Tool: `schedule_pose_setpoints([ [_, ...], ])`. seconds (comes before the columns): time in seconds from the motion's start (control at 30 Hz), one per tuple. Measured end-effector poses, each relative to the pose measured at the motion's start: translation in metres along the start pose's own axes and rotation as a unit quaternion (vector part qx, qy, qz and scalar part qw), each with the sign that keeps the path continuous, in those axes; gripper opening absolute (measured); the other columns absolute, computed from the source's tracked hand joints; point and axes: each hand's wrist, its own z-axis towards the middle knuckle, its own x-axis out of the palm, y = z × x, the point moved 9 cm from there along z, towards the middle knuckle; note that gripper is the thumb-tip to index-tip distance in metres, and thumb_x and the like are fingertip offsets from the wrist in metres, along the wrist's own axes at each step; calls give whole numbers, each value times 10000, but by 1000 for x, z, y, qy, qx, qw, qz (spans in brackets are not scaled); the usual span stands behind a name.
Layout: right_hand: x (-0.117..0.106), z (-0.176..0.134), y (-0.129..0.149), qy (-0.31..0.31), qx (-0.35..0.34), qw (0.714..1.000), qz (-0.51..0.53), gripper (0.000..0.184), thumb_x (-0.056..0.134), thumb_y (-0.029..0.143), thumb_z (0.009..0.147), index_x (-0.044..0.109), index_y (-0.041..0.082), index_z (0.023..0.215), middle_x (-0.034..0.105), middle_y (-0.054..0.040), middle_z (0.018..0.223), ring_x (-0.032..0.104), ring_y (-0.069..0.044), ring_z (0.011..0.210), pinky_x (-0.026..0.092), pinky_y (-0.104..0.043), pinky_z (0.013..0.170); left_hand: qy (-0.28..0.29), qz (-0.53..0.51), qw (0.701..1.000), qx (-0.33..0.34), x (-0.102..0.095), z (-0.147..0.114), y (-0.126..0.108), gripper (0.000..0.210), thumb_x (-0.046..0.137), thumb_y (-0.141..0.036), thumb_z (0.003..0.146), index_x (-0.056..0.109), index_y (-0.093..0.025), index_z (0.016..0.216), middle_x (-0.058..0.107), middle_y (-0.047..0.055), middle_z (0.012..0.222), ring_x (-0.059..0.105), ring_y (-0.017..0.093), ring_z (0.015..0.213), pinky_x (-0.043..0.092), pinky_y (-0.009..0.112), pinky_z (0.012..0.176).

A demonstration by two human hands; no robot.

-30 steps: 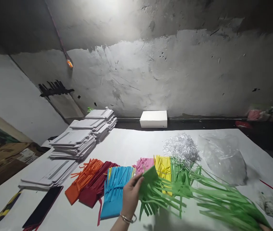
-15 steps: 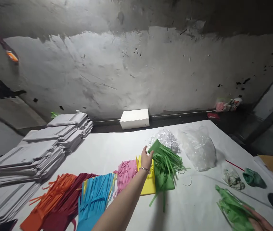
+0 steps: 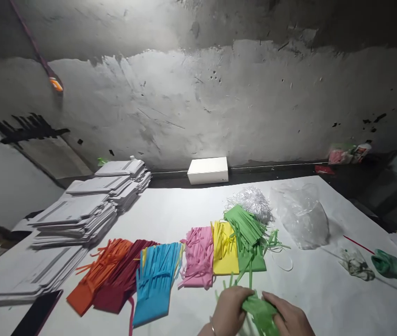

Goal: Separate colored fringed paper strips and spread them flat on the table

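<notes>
At the front edge, my left hand (image 3: 231,305), with a bracelet at its wrist, and my right hand (image 3: 291,317) are closed on a bundle of light green fringed tissue paper (image 3: 259,311). Thin strips stick out beyond my left hand. Just above lies a green fringed paper bundle (image 3: 249,228), its strips loose at the right. A row of fringed paper bundles runs leftward from it: yellow (image 3: 226,247), pink (image 3: 198,256), blue (image 3: 154,291), dark red (image 3: 116,289) and orange (image 3: 96,277).
Stacks of flat white cardboard (image 3: 75,210) fill the left side. A white box (image 3: 208,170) sits at the back. Silver tinsel (image 3: 250,200) and a clear plastic bag (image 3: 301,214) lie at right, near crumpled gloves (image 3: 390,265) and a red stick (image 3: 358,243). A dark phone-like slab (image 3: 39,313) lies front left.
My left hand has let go of the darker green bundle and come down to the front. My right hand has brought the light green paper leftward, and both hands now hold it.
</notes>
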Motion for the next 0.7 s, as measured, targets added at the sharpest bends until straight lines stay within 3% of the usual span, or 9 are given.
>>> schedule_pose_setpoints([
  [0.07, 5, 13, 12, 5, -30, 999, -43, 523, 406, 28, 705, 731, 216, 1070, 775, -24, 992, 750, -179, 855, 599, -227, 753, -14, 47, 999, -22, -26, -6, 13, 518, 515, 1, 645, 731, -237, 1050, 763, 75, 969, 702, 251, 874, 552, 369, 797],
  [0.13, -4, 24, 34, -41, -92, 991, -91, 507, 391, -1, 727, 726, 183, 1060, 774, -44, 993, 749, -179, 859, 606, -243, 766, -56, 112, 992, -4, -61, -13, 15, 462, 502, 4, 705, 738, -233, 1023, 751, 69, 901, 691, 220, 784, 556, 333, 715],
  [0.27, -22, 17, 82, -150, -256, 939, -175, 521, 393, -18, 848, 572, 126, 1315, 647, -122, 1289, 592, -225, 1218, 517, -355, 1005, -223, 206, 945, 122, -135, -51, -5, 455, 442, -30, 864, 650, -241, 1209, 694, 101, 1041, 646, 217, 918, 540, 345, 772],
  [0.33, -2, 3, 90, -135, -320, 916, -202, 507, 400, 17, 884, 511, 100, 1372, 581, -139, 1369, 476, -259, 1330, 454, -416, 1078, -249, 252, 925, 139, -145, -77, 2, 518, 411, -17, 888, 576, -280, 1304, 669, 97, 1138, 614, 219, 1020, 511, 385, 876],
  [0.4, 37, -15, 84, -105, -357, 902, -220, 468, 382, 45, 906, 531, 86, 1348, 592, -129, 1361, 453, -264, 1348, 429, -433, 1101, -195, 305, 927, 101, -127, -100, 29, 627, 416, 30, 849, 521, -331, 1352, 654, 73, 1215, 592, 225, 1097, 459, 442, 977],
  [0.5, 103, -43, 58, -107, -349, 899, -244, 471, 352, -17, 872, 624, 124, 1230, 676, -70, 1259, 525, -204, 1291, 424, -375, 1106, -71, 362, 929, -38, -64, -137, 97, 818, 512, 56, 694, 448, -351, 1401, 526, 76, 1430, 458, 308, 1316, 310, 598, 1094],
  [0.53, 124, -52, 50, -105, -345, 899, -247, 463, 355, -18, 868, 641, 133, 1199, 697, -61, 1224, 555, -190, 1259, 432, -354, 1097, -56, 365, 925, -87, -42, -151, 118, 858, 560, 30, 645, 436, -344, 1407, 457, 90, 1492, 374, 365, 1375, 255, 670, 1091],
  [0.6, 159, -69, 39, -86, -345, 900, -252, 443, 370, -3, 866, 654, 148, 1170, 710, -54, 1198, 604, -186, 1198, 469, -341, 1054, -25, 325, 944, -54, 12, -169, 132, 813, 609, -33, 623, 473, -334, 1366, 433, 96, 1510, 342, 391, 1390, 259, 688, 1082],
  [0.7, 183, -85, 34, -63, -354, 897, -258, 398, 399, 42, 874, 660, 158, 1151, 715, -52, 1184, 647, -196, 1122, 529, -333, 955, -70, 243, 966, 44, 68, -174, 118, 614, 629, -76, 664, 552, -237, 1252, 578, 140, 1354, 500, 336, 1259, 438, 526, 1020],
])
